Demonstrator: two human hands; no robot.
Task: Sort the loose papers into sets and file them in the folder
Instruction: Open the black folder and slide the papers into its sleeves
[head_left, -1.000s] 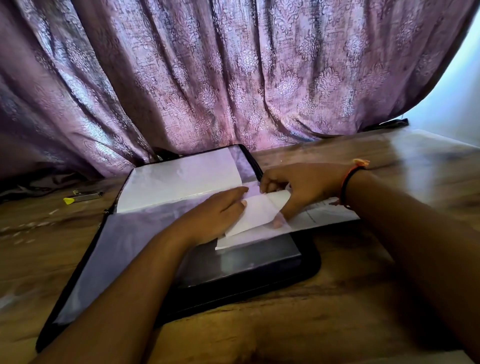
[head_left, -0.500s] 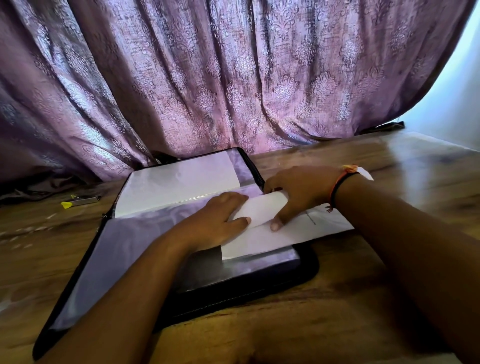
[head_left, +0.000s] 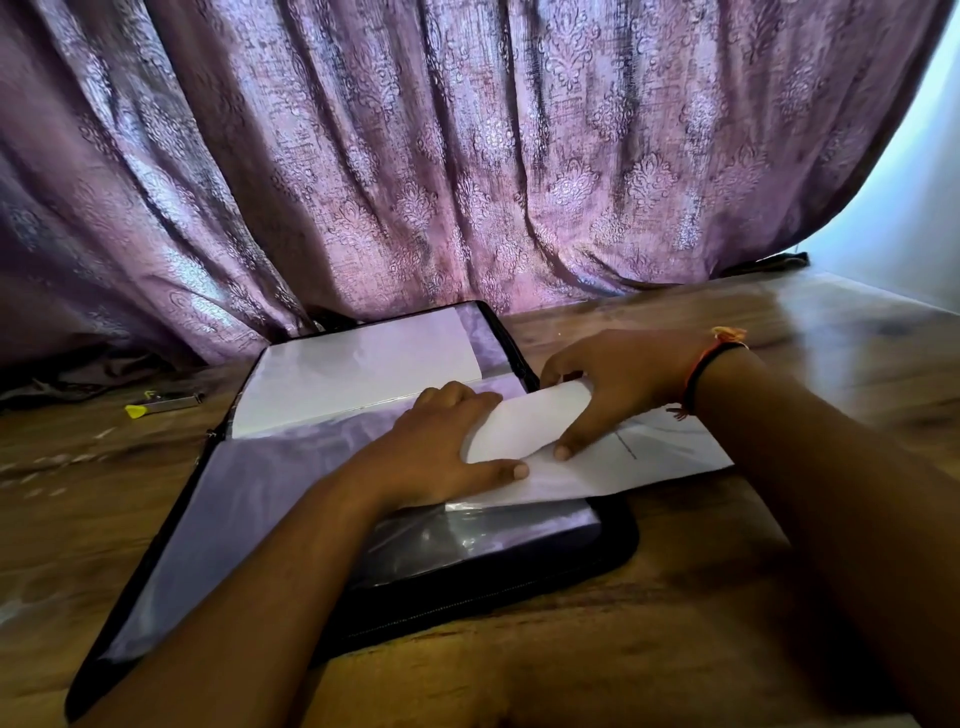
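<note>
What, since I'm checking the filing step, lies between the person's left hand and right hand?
A bowed white paper sheet spans from left hand to right hand, above the open black zip folder; the head view shows it.

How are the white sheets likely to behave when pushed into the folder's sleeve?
Probably floppy: the white sheets bow upward in the right hand. The sleeve looks glossy, so they may slide easily, but thin edges could buckle unless the left hand presses them flat.
</note>
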